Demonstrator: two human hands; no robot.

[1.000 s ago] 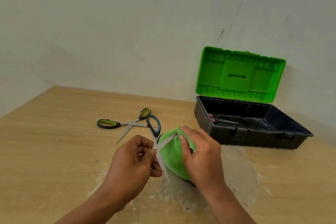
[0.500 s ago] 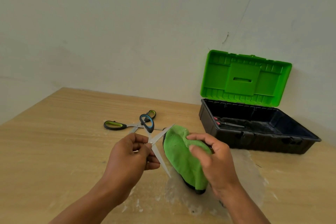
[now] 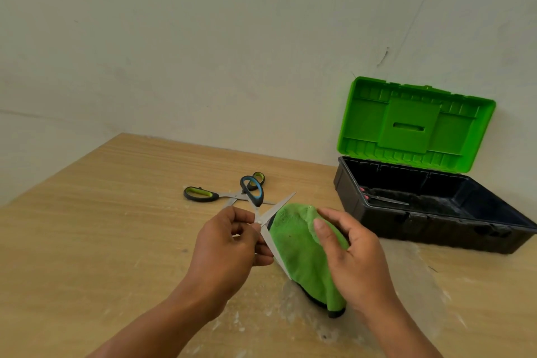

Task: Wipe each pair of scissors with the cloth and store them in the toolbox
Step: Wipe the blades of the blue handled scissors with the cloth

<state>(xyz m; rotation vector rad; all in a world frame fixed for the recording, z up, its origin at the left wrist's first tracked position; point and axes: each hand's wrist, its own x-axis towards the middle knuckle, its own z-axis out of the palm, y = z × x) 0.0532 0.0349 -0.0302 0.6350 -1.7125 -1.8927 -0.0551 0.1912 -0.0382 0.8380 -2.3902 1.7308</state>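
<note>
A person's two bare hands work above a light wooden table (image 3: 87, 241), seen from a head-worn camera looking down. In the centre of the frame, the left hand (image 3: 226, 250) is closed around a pair of blue-handled scissors (image 3: 263, 219) near the pivot, with the blades spread wide apart: one blade points up and right, the other slants down and right against the cloth. One blue and black handle loop sticks up above the fingers. Just right of it, the right hand (image 3: 351, 259) grips a bright green cloth (image 3: 296, 250) with a dark edge, thumb on top, the cloth draping down so its lower end is at or near the tabletop.

Behind the hands, slightly left of centre, a second pair of scissors with green and black handles (image 3: 203, 194) lies flat on the table, blades partly open.

At the right of the frame sits the toolbox (image 3: 406, 229), a black base against the pale wall (image 3: 203, 52), with its green lid (image 3: 415, 122) standing open. Inside, near its left end, lies another pair of scissors with reddish handles (image 3: 383, 199)
</note>
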